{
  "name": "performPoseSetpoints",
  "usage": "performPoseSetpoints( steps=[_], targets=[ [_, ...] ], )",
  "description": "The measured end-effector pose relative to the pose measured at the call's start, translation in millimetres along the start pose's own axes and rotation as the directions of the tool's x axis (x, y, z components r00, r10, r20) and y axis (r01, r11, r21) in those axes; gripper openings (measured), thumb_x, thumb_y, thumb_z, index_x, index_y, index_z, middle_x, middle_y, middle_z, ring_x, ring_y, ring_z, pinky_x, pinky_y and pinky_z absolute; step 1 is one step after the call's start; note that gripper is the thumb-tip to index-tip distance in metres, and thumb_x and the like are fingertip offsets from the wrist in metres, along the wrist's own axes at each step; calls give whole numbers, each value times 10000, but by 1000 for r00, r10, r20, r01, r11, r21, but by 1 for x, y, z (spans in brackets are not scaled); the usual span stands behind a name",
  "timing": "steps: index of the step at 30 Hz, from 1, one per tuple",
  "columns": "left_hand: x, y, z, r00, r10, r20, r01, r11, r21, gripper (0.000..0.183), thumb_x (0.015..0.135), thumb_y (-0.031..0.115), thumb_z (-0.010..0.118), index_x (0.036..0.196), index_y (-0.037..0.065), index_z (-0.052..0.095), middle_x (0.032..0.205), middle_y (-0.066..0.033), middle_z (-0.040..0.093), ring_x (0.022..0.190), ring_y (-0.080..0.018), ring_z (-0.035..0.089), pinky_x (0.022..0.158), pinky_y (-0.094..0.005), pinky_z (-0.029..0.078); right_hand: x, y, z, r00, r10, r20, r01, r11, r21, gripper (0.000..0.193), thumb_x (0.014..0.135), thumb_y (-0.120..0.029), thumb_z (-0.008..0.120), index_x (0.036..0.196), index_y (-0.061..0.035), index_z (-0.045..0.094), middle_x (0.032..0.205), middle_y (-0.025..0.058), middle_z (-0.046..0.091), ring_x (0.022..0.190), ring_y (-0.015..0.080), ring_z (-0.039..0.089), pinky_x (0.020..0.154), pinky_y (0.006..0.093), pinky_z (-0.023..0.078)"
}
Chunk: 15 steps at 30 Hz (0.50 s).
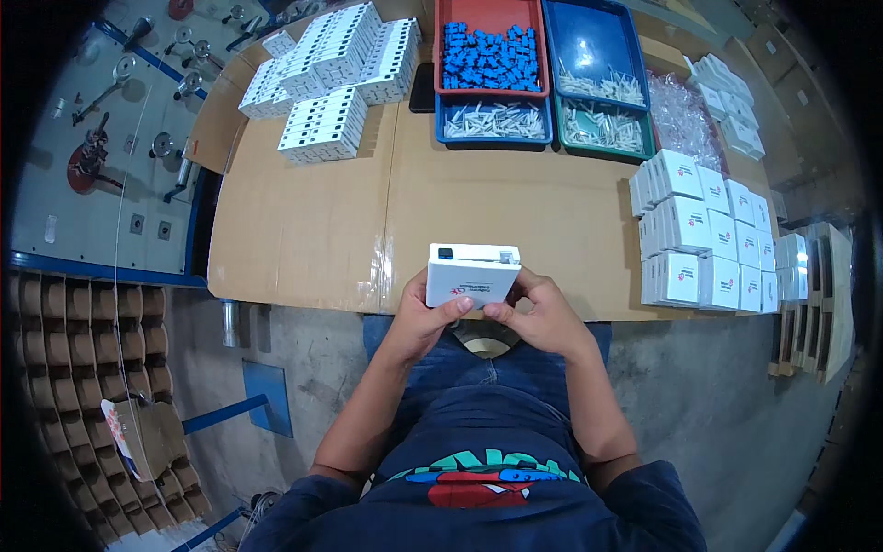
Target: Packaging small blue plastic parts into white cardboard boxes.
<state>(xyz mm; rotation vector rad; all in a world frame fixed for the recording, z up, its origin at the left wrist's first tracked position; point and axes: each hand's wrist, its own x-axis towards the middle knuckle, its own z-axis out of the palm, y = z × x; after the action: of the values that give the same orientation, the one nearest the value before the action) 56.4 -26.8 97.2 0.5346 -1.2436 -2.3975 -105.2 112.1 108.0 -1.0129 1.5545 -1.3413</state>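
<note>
The left hand point(420, 316) is half closed on a white box point(471, 281), its thumb on the printed face and its other fingers mostly hidden behind. The right hand point(544, 317) is also partly curled, with the thumb at the lower edge of the same box and the fingers near its right side; how firmly this hand grips, I cannot tell. The box is held between both hands, in front of the body, by the near edge of the cardboard-covered table point(515, 202). Its narrow upper side shows a black square at the left and a clearer part at the right; its inside is not visible. Further away, at the back of the table, four trays stand close together. The red tray point(490, 10) carries many small blue pieces point(492, 57), spread over most of its bottom. In front of it, a blue tray point(501, 142) contains slender white pieces point(497, 120). To the right, a deeper blue tray point(593, 37) has similar pieces gathered at its near end, and the green tray point(602, 151) before it holds more of them. Beside these lies a heap of clear plastic point(682, 120). White boxes are stacked at the right point(704, 230) and at the back left point(324, 124).
</note>
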Motion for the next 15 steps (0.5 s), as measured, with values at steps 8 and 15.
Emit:
performPoseSetpoints(
  steps=[8,15],
  targets=[
    [2,9,-12,993,-76,92,54,974,218,486,852,54,801,1289,16,593,1151,-60,692,1040,-131,651,936,-298,525,-3,0,-1,993,-121,20,121,953,-276,455,864,-408,786,1101,-30,699,850,141,724,726,269,694,666,361,532],
    [0,24,-8,986,-144,87,100,917,385,343,823,39,802,1097,32,598,1105,-93,712,1036,-153,663,945,-325,526,-3,-7,-2,997,-37,67,61,912,-406,410,839,-382,788,1086,-63,713,927,141,733,837,333,703,749,388,541]
  ],
)
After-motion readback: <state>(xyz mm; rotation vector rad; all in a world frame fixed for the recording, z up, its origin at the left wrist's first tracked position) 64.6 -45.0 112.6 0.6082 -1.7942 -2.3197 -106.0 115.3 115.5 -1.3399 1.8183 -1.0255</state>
